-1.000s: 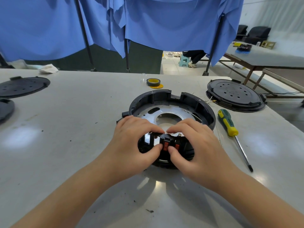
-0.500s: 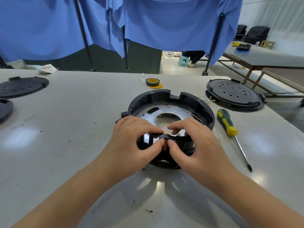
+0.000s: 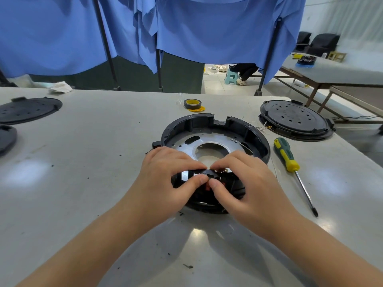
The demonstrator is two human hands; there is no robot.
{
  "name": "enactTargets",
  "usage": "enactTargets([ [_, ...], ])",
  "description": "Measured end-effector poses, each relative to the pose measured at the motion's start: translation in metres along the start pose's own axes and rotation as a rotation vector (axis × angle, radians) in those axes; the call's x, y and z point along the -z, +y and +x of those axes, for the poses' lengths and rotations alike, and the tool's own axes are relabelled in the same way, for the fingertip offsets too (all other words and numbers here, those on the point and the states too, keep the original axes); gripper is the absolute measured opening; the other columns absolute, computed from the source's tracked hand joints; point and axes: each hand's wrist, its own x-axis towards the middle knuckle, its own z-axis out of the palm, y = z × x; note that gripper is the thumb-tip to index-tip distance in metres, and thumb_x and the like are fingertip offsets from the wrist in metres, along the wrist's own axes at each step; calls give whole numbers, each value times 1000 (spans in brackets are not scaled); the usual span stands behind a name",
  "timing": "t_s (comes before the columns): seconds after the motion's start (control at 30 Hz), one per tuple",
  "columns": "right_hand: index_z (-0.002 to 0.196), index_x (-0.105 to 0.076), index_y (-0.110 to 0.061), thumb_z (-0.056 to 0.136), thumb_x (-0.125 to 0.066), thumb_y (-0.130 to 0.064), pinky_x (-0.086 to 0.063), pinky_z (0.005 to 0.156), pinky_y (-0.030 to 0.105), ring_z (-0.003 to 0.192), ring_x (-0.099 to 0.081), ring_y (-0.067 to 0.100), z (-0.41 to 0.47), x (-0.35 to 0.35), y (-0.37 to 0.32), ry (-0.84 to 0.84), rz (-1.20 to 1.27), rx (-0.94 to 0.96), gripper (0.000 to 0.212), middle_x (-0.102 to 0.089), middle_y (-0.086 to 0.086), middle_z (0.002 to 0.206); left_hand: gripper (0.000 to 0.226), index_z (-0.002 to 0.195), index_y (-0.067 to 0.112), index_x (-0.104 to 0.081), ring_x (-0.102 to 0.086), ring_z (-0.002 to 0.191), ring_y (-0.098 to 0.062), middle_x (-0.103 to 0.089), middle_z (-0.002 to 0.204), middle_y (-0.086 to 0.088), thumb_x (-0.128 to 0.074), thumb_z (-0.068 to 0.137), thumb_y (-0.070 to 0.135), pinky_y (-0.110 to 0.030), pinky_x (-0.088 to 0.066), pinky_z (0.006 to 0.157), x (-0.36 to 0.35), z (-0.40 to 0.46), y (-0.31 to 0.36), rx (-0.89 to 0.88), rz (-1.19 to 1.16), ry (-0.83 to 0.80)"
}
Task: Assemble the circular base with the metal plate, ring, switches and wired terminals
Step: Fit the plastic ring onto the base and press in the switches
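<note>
A black circular base (image 3: 257, 137) lies in the middle of the table, with a silver metal plate (image 3: 226, 140) seated inside it. At the base's near rim sits a small black switch (image 3: 209, 174) with red-orange parts below it. My left hand (image 3: 165, 179) and my right hand (image 3: 244, 183) meet over that rim, thumbs and forefingers pinching the switch from both sides. The fingers hide most of the near wall of the base. Thin wires (image 3: 262, 126) stick out past the base's far right edge.
A green and yellow screwdriver (image 3: 290, 160) lies right of the base. A black perforated cover (image 3: 294, 119) sits at the far right, a roll of tape (image 3: 192, 104) behind the base, two dark lids (image 3: 27, 109) at the left edge. Blue curtains hang behind the table.
Both thumbs have closed in toward each other over the switch, hiding more of its red parts. The base has stayed in place.
</note>
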Motion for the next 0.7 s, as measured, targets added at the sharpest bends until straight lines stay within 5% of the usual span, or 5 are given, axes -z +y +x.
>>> enactTargets([
  [0.3, 99, -65, -25, 85, -51, -44, -42, 79, 25, 84, -53, 4, 0, 0, 8, 10, -11, -3, 28, -58, -14, 91, 42, 119, 23, -65, -48, 118, -2, -58, 123, 12, -51, 86, 46, -31, -39, 103, -1, -1, -11, 11, 18, 49],
  [0.43, 102, -65, -25, 86, -52, -45, -42, 82, 26, 86, -54, 5, 1, 1, 10, -5, -27, -16, 29, -59, -13, 92, 38, 121, 21, -59, -49, 113, -5, -55, 122, 11, -53, 87, 38, -35, -43, 98, 0, 1, -21, 92, 41, 99],
  [0.7, 100, -65, -25, 85, -58, -39, -42, 84, 25, 87, -54, 7, 0, 0, 11, 16, -41, -43, 22, -58, -14, 92, 39, 125, 19, -54, -48, 109, 0, -52, 119, 14, -39, 91, 31, -18, -35, 94, 1, 3, -44, 219, 48, 139],
])
